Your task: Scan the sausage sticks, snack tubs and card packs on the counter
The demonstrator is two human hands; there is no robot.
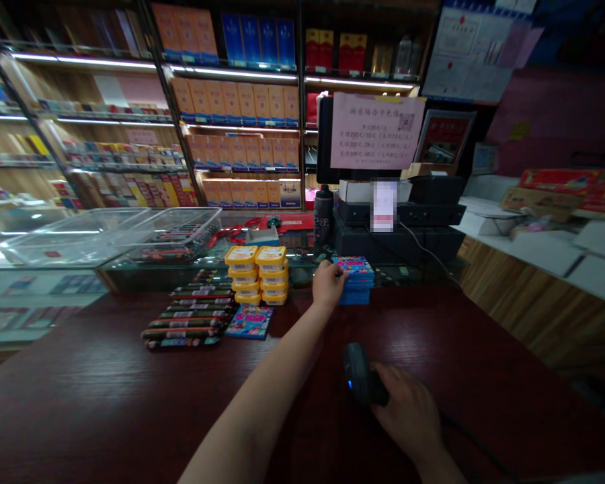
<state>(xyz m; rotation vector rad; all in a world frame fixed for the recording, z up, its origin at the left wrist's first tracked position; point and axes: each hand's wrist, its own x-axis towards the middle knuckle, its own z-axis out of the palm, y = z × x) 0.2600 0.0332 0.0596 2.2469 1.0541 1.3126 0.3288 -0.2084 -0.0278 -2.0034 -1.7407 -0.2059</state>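
My right hand point(408, 410) is wrapped round the handle of a dark barcode scanner point(359, 376), which shows a small blue light and is held over the dark red counter. Stretched forward, my left hand point(327, 284) has its fingers closed at the left edge of a stack of flat blue packets point(355, 289), gripping a colourful packet point(353, 264) at the top. A single matching packet point(249, 321) lies flat to the left. Behind it stand two columns of yellow-lidded tubs point(257, 274). Beside them, dark wrapped sticks point(191, 314) lie in a row.
At the back rise a monitor point(325, 134) with a paper notice point(376, 131), black till equipment point(398, 238) and a dark bottle point(323, 215). Clear plastic bins point(181, 225) sit on the glass case at left. A cable trails from the scanner across the counter point(105, 403).
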